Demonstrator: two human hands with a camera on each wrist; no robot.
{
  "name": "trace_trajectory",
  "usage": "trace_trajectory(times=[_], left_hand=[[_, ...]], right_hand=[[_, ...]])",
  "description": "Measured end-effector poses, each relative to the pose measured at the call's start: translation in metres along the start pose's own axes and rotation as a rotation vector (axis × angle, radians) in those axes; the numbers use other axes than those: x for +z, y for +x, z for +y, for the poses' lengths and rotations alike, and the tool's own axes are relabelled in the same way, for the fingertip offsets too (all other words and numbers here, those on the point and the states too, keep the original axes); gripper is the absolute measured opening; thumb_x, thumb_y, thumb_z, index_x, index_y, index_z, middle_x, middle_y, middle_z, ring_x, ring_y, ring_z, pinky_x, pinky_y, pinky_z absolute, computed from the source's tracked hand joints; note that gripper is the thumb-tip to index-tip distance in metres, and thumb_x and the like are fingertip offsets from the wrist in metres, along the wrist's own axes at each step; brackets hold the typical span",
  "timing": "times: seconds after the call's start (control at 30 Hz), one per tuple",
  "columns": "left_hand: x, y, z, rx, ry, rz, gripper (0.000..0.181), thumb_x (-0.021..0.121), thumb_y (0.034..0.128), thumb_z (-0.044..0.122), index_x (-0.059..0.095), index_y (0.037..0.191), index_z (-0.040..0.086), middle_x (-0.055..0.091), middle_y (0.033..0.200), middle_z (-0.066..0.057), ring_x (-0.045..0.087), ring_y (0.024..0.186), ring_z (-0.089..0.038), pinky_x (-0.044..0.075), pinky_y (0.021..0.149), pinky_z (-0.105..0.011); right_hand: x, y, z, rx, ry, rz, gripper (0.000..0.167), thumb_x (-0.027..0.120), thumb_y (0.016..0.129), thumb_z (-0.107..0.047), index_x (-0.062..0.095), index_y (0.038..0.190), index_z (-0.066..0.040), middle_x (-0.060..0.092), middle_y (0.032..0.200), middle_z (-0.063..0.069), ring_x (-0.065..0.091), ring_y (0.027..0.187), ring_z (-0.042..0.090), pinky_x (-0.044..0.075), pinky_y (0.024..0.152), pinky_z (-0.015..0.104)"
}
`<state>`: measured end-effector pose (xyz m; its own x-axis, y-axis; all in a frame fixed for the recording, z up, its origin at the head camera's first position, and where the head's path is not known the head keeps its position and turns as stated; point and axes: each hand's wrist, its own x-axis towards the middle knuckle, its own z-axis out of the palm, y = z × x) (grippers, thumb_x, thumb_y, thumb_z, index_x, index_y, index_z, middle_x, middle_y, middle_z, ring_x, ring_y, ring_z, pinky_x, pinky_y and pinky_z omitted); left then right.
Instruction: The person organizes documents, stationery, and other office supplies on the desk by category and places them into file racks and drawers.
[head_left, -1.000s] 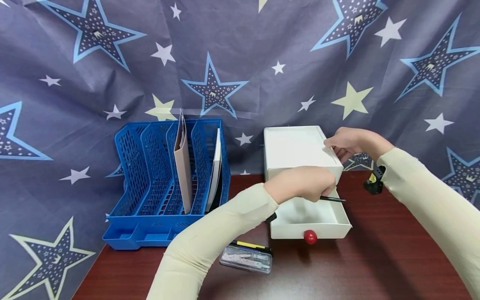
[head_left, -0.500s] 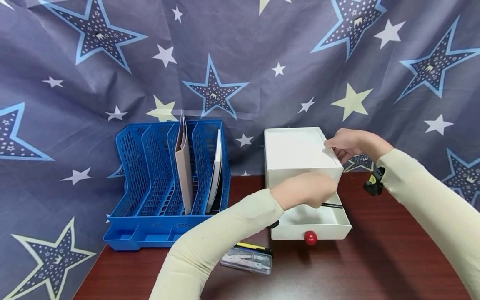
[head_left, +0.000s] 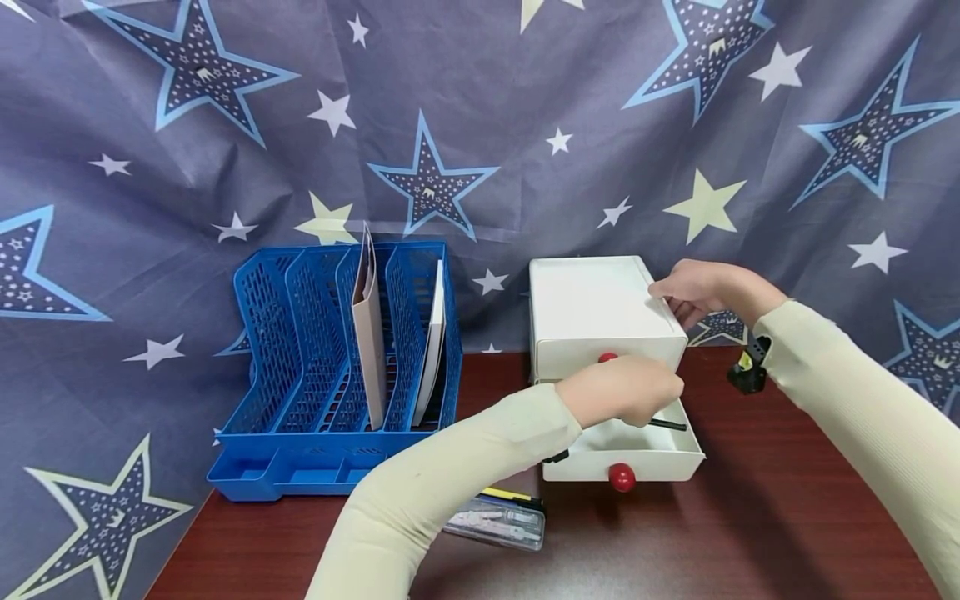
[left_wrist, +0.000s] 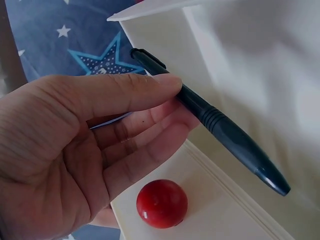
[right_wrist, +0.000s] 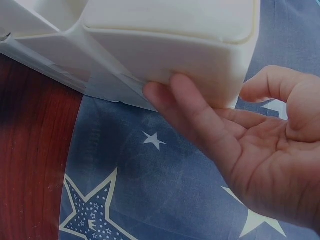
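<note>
A slim, dark pen with a ribbed barrel (left_wrist: 215, 122) slants from the left hand (left_wrist: 80, 145), pinched between thumb and fingers, over the pulled-out white plastic drawer (head_left: 652, 466) with its round red knob (head_left: 622, 477); the right hand (head_left: 693, 289), fingers extended, touches the boxy white cabinet's side (right_wrist: 150, 60), behind the pen.

A dark pen (left_wrist: 232, 139), pinched in the left fingers (left_wrist: 125, 95) over the pulled-out lower drawer (head_left: 573, 468) of a white cabinet (head_left: 588, 296).
In the left wrist view the pen slants, clip end between 10 and 11 o'clock, tapered tip between 4 and 5. In the head view the lower drawer juts toward 6 o'clock, a round red knob (head_left: 622, 477) on its front; the upper drawer (head_left: 564, 360) sits closed.
</note>
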<state>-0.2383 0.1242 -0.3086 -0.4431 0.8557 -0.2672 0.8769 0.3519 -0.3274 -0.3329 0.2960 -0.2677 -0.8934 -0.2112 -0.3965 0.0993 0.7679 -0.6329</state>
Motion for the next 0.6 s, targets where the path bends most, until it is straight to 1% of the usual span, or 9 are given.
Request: trace_trajectory(times=[0.2, 0.37, 0.5, 0.6], left_hand=[[0.0025, 0.0043, 0.0018, -0.025, 0.010, -0.032, 0.014, 0.060, 0.0955, 0.014, 0.065, 0.108, 0.018, 0.063, 0.098, 0.003, 0.048, 0.082, -0.011, 0.039, 0.066, -0.022], [0.0045, 0.0075, 0.0020, -0.045, 0.009, -0.054, 0.015, 0.060, 0.0945, 0.013, 0.065, 0.107, 0.018, 0.062, 0.098, 0.004, 0.048, 0.082, -0.010, 0.040, 0.064, -0.022], [0.0070, 0.0097, 0.0018, -0.059, 0.022, -0.074, 0.017, 0.062, 0.0929, 0.012, 0.065, 0.108, 0.018, 0.063, 0.102, 0.004, 0.050, 0.083, -0.010, 0.042, 0.062, -0.022], [0.0097, 0.0111, 0.0013, -0.065, 0.030, -0.071, 0.020, 0.063, 0.0924, 0.012, 0.066, 0.111, 0.019, 0.064, 0.105, 0.004, 0.052, 0.084, -0.010, 0.044, 0.062, -0.023]], right_hand=[[0.0002, -0.0012, -0.0005, -0.003, 0.001, 0.005, 0.057, 0.040, 0.106, -0.027, 0.042, 0.135, 0.022, 0.067, 0.112, 0.029, 0.072, 0.088, 0.021, 0.062, 0.080, 0.040], [0.0005, -0.0001, -0.0005, 0.001, 0.004, 0.013, 0.056, 0.040, 0.106, -0.026, 0.042, 0.134, 0.022, 0.068, 0.107, 0.025, 0.072, 0.087, 0.020, 0.062, 0.079, 0.040], [0.0003, 0.0004, -0.0003, 0.000, 0.006, 0.010, 0.055, 0.040, 0.106, -0.026, 0.043, 0.133, 0.021, 0.069, 0.105, 0.023, 0.072, 0.086, 0.019, 0.062, 0.079, 0.040], [-0.0001, 0.0001, -0.0001, -0.001, 0.006, 0.008, 0.055, 0.040, 0.106, -0.026, 0.043, 0.133, 0.021, 0.069, 0.105, 0.022, 0.072, 0.086, 0.019, 0.062, 0.079, 0.040]])
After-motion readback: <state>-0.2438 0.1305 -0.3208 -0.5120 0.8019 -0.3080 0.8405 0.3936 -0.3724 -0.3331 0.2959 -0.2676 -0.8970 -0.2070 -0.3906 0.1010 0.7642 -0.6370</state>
